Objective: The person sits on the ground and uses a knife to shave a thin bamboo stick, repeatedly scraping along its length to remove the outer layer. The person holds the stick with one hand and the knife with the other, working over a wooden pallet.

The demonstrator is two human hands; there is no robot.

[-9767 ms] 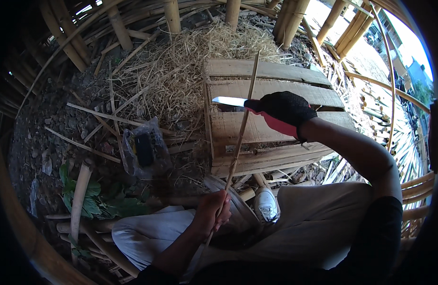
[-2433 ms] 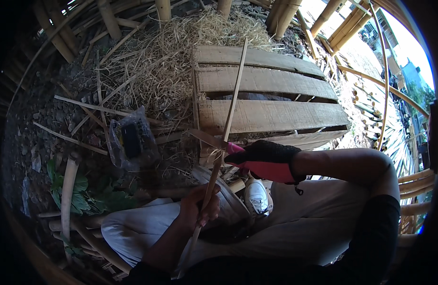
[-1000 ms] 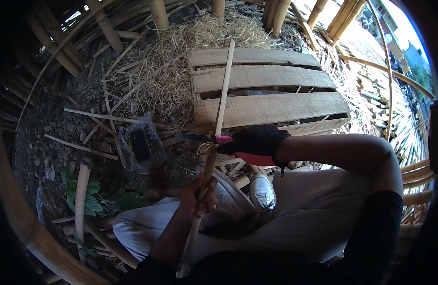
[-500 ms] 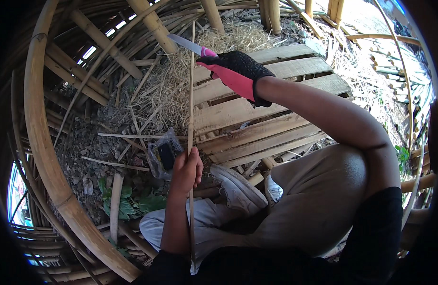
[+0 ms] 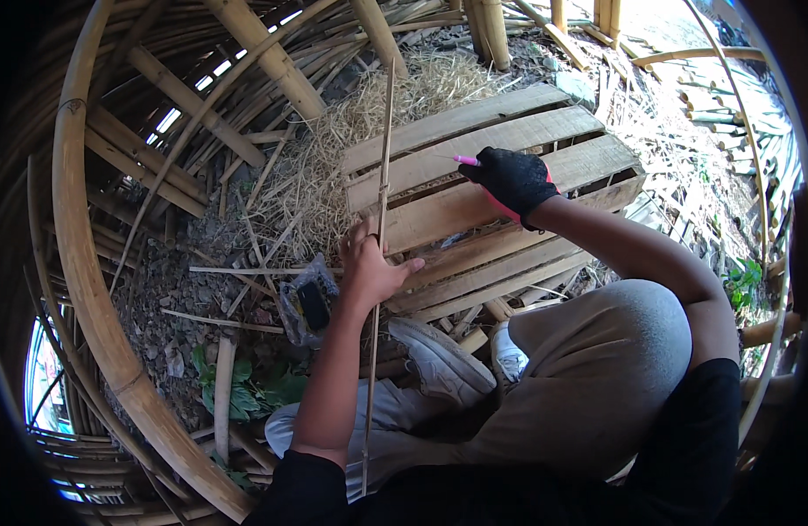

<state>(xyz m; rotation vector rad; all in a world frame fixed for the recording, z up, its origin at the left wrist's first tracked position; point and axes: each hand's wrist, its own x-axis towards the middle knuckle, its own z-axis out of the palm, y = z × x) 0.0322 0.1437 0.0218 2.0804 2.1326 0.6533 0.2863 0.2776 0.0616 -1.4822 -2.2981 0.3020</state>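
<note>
My bare left hand point(image 5: 370, 270) grips a long thin bamboo strip point(image 5: 384, 140) that runs from the straw at the top down past my knees. My right hand point(image 5: 512, 180) wears a black and pink glove and is closed on a knife point(image 5: 467, 160) with a pink handle. Its blade points left and is seen almost edge-on. The knife hovers over the wooden pallet point(image 5: 544, 123), to the right of the strip and apart from it.
A straw pile point(image 5: 329, 153) lies left of the pallet. A plastic bag holding a dark object point(image 5: 307, 302) sits on the stony ground by my left hand. Thick curved bamboo poles point(image 5: 88, 289) ring the left side. Green leaves point(image 5: 246, 394) and my shoe point(image 5: 439, 359) are below.
My right hand has carried the knife from high up against the strip to the right and down over the pallet. My left hand stays on the strip.
</note>
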